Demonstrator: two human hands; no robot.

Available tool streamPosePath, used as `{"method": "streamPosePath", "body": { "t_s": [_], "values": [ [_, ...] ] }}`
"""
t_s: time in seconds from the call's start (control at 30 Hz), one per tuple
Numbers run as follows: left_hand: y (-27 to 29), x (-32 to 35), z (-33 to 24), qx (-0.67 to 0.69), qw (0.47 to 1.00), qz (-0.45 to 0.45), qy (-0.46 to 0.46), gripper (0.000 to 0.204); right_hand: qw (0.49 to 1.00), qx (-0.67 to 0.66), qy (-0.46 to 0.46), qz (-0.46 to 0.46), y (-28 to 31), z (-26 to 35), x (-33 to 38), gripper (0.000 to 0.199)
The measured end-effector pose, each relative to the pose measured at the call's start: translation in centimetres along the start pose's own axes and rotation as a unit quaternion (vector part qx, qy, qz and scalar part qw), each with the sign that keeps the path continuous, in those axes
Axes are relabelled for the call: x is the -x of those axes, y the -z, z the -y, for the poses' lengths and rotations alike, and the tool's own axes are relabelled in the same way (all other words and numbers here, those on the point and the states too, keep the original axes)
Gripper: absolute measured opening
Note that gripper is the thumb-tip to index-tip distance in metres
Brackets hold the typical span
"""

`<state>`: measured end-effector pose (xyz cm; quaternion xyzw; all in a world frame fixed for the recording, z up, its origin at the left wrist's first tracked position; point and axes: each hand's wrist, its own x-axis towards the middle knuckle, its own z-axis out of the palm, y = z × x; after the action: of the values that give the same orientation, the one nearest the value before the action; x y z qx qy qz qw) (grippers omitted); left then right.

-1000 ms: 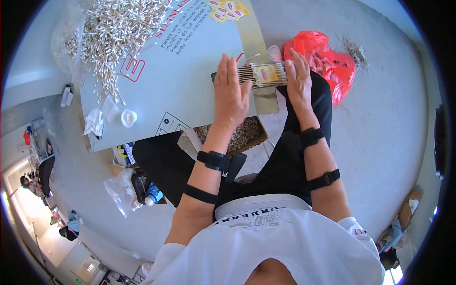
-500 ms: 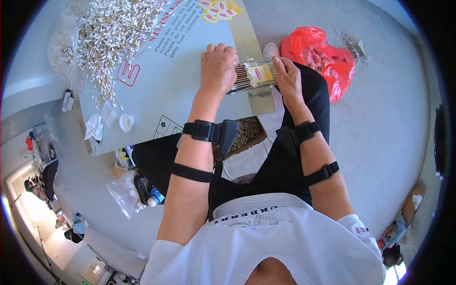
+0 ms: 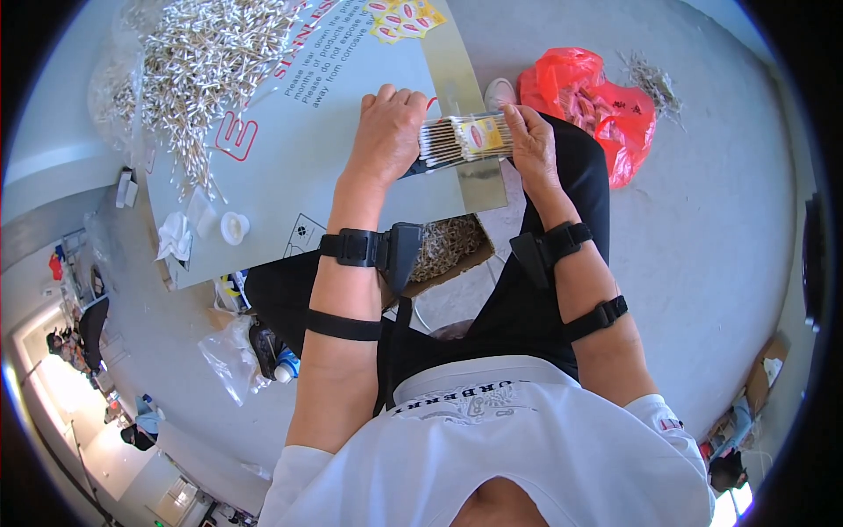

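Note:
My right hand grips the right end of a flat pack of cotton swabs, thumb on top. The swabs lie side by side, with white tips along the left end and in the middle. A small yellow and white label card with a red oval sits on the pack. At the pack's left end is my left hand, its fingers curled in and the back of the hand facing up. What its fingers hold, if anything, is hidden. Something dark shows just below that hand, on the table's edge side.
A large heap of loose cotton swabs covers the table's far left. More label cards lie at the far edge. A small white round tub stands front left. Below is a cardboard box; a red plastic bag lies right.
My left hand has moved a little to the left, uncovering more swab tips at the pack's left end. The right hand and pack have stayed nearly still.

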<state>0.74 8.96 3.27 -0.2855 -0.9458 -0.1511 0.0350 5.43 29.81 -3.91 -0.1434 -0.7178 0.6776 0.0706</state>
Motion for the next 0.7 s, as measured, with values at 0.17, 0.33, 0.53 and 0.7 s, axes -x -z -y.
{"method": "streamPosePath", "body": {
  "t_s": [0.17,0.33,0.53,0.7],
  "values": [
    [-0.6,-0.2,-0.7,0.051,0.998,-0.015,-0.019,0.006,1.0,0.009,0.007,-0.001,-0.2,0.2,0.1,0.033],
    [-1.5,-0.3,-1.6,0.083,0.996,0.015,0.022,0.018,1.0,0.003,0.003,-0.002,0.1,0.0,0.1,0.033],
    [-4.2,3.2,-3.9,0.421,0.849,-0.262,0.183,0.04,0.993,-0.096,-0.066,-0.007,-0.3,1.1,0.4,0.038],
    [-4.7,2.7,-5.8,0.53,0.776,-0.285,0.186,0.045,0.997,-0.052,-0.057,0.001,-0.1,0.7,0.3,0.037]
  ]
}}
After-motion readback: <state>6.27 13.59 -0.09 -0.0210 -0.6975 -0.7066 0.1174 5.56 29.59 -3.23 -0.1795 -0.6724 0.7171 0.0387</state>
